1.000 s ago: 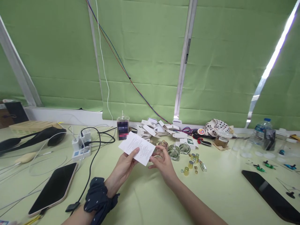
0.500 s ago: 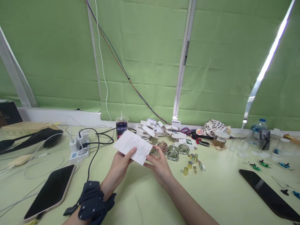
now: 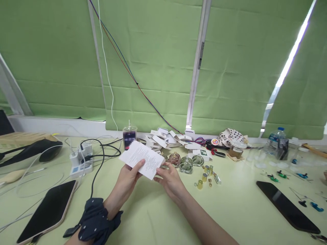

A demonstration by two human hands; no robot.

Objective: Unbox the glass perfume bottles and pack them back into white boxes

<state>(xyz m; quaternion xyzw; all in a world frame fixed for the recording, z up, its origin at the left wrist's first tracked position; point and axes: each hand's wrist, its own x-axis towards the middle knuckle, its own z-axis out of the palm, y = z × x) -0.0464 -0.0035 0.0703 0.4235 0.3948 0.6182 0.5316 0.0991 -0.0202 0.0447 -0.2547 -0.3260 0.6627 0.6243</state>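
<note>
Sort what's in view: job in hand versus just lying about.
Job in hand: printed white sheet, gripped by the left hand, right hand at its edge; perhaps the white cartons and glass bottles.

Apparently lying about: smartphone, power strip, drink cup, water bottle.

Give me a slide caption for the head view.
Two hands hold a printed white sheet above a pale green table, with glass bottles beyond.

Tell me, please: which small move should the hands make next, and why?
Perhaps the right hand should pinch the printed white card at its right edge, to steady it: the left hand holds it with the thumb on the printed face, and the right hand's fingers are at that edge.
</note>
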